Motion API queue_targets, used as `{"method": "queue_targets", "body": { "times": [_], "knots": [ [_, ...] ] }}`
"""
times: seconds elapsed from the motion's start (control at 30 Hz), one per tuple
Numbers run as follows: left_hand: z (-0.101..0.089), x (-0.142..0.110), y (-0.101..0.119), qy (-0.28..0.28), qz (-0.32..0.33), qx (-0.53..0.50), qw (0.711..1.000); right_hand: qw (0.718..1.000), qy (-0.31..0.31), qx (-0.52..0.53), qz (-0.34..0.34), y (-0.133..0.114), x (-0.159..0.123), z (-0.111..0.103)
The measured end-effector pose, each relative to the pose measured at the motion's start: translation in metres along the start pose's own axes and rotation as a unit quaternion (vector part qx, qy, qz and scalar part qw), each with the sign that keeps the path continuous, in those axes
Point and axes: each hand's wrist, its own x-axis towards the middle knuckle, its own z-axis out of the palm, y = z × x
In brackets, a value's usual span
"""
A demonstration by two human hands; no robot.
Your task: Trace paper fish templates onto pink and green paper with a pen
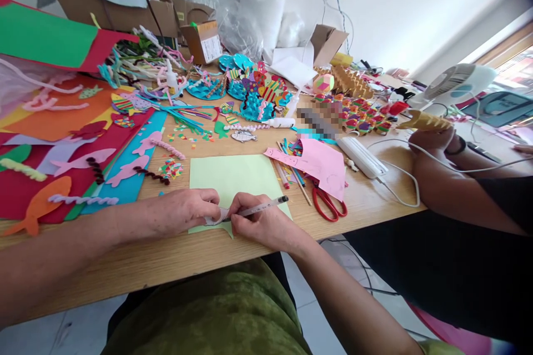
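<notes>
A pale green sheet of paper (233, 175) lies on the wooden table in front of me. My right hand (260, 222) grips a pen (262, 207) with a clear barrel and dark end, its tip low over the sheet's near edge. Beside it, my left hand (194, 211) presses a small white paper cutout (214, 217) against the green sheet; fingers hide much of the cutout. Right of the sheet are a cut pink sheet of paper (322, 163) and red-handled scissors (328, 205), whose blades are partly covered.
Fish cutouts (129, 171) and fuzzy stems lie on coloured sheets at left. Glue bottles (281, 122) and decorated blue plates (204, 87) stand farther back. A white power strip (362, 158) with a cable lies at right, near another person's arm (441, 177) and a fan (453, 83).
</notes>
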Motion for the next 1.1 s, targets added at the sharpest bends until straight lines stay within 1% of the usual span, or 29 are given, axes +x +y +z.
{"method": "queue_targets", "body": {
  "times": [0.17,0.43,0.67,0.83,0.93,1.1],
  "knots": [
    [0.0,0.0,0.001,0.003,0.005,0.007,1.0,1.0,0.003,0.013,-0.006,0.004,0.002,-0.001],
    [0.0,-0.001,-0.001,-0.004,-0.007,-0.008,1.0,0.999,0.011,0.03,-0.005,0.009,0.003,-0.002],
    [-0.002,-0.001,0.001,-0.01,-0.004,-0.005,1.0,0.999,0.021,0.037,0.014,0.011,0.001,-0.002],
    [-0.002,-0.001,0.002,-0.01,-0.006,-0.009,1.0,0.999,0.046,0.009,0.014,0.011,0.0,0.0],
    [-0.003,0.0,0.002,-0.015,-0.017,-0.012,1.0,0.998,0.053,-0.011,0.019,0.008,0.0,0.001],
    [-0.003,0.0,0.001,-0.04,-0.031,0.004,0.999,0.998,0.053,-0.025,0.027,0.004,0.0,0.0]
  ]
}}
